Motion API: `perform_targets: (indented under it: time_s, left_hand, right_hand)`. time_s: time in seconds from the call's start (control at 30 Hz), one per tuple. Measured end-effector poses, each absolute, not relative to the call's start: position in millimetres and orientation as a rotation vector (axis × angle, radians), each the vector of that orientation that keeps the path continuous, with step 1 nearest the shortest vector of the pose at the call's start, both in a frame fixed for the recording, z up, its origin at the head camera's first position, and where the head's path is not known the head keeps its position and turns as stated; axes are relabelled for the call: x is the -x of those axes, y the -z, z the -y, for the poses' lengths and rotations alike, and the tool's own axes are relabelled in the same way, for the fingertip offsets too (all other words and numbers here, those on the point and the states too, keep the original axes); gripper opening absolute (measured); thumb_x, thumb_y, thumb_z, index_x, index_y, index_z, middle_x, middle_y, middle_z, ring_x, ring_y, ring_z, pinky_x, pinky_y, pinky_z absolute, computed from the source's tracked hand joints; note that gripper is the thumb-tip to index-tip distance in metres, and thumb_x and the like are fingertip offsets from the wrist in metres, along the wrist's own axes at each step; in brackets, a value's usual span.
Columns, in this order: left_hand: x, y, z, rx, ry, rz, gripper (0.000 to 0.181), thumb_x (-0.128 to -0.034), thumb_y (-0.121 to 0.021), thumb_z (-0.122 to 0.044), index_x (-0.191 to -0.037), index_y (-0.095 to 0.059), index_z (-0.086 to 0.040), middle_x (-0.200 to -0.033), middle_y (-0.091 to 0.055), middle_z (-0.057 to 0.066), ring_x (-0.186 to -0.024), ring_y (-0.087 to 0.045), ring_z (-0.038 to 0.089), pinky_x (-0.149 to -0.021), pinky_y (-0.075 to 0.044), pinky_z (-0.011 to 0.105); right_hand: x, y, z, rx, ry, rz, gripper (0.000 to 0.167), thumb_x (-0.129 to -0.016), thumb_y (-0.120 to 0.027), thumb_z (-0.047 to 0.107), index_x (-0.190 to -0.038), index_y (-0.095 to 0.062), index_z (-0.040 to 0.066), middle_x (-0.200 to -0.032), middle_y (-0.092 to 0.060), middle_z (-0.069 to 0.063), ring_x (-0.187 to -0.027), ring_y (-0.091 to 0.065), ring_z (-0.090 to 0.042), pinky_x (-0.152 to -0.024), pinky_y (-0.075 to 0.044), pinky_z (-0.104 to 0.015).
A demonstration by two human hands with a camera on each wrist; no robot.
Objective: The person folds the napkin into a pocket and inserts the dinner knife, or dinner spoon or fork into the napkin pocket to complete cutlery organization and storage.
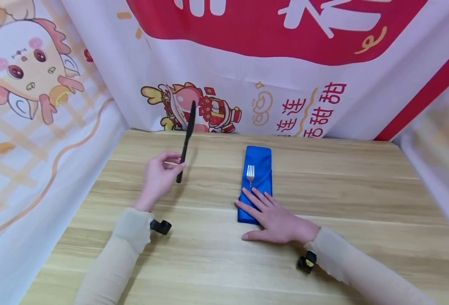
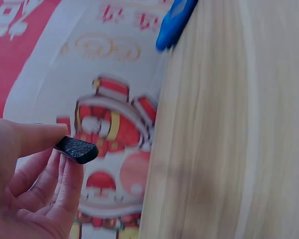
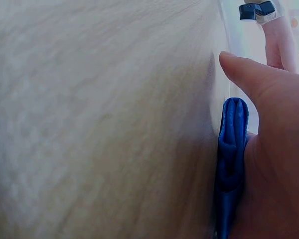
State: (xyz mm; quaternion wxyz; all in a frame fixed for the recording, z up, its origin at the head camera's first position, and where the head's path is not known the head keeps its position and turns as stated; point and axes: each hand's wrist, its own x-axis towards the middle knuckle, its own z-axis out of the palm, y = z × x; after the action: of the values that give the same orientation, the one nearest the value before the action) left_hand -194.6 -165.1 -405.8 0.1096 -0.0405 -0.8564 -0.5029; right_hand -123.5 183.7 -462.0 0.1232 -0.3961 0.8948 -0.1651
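My left hand (image 1: 160,177) pinches a black table knife (image 1: 188,133) by its handle, holding it above the table with the blade pointing up and away. In the left wrist view the handle's end (image 2: 79,149) shows between thumb and fingers. A folded blue napkin (image 1: 258,156) lies lengthwise on the table, and its layered edge (image 3: 232,139) appears in the right wrist view. On the napkin sits a silver fork (image 1: 250,173), tines toward the far side; its handle is hidden under my right hand (image 1: 271,218). That hand rests on the napkin with fingers spread.
The wooden table (image 1: 193,258) ends at a white and red printed cloth (image 1: 224,63) hanging behind it. Another printed cloth (image 1: 56,161) hangs along the left side. Black wrist devices (image 1: 161,227) are strapped at both sleeves.
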Motion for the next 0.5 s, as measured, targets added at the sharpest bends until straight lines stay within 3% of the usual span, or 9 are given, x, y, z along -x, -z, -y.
perform_targets:
  time_s: [0.27,0.37,0.5]
  left_hand:
    - [187,409,128,0.214,1.604,2.489,0.024,-0.0888,-0.080,-0.007,-0.111,-0.071,-0.005,-0.100,-0.070,0.008,-0.084,-0.070,0.023,-0.069,-0.058,0.027]
    - [181,408,111,0.251,1.670,2.473,0.024,-0.0874,-0.081,-0.006,-0.110,-0.072,-0.005,-0.099,-0.071,0.008,-0.083,-0.070,0.023,-0.070,-0.059,0.029]
    - [173,409,90,0.316,1.727,2.464,0.023,-0.0874,-0.081,-0.006,-0.109,-0.072,-0.007,-0.098,-0.071,0.006,-0.083,-0.070,0.022,-0.073,-0.059,0.031]
  right_hand:
    - [127,463,-185,1.067,0.564,-2.573,0.086,-0.094,-0.048,0.073,-0.164,-0.019,0.032,-0.170,0.002,-0.001,-0.154,0.006,-0.033,-0.119,-0.003,-0.060]
    - [131,452,-186,0.966,0.777,-2.553,0.078,-0.096,-0.052,0.068,-0.160,-0.035,0.027,-0.169,-0.014,-0.003,-0.154,-0.007,-0.032,-0.118,-0.012,-0.061]
    - [143,431,-185,0.836,1.204,-2.540,0.064,-0.099,-0.063,0.051,-0.149,-0.053,0.012,-0.157,-0.043,-0.010,-0.145,-0.036,-0.033,-0.112,-0.032,-0.059]
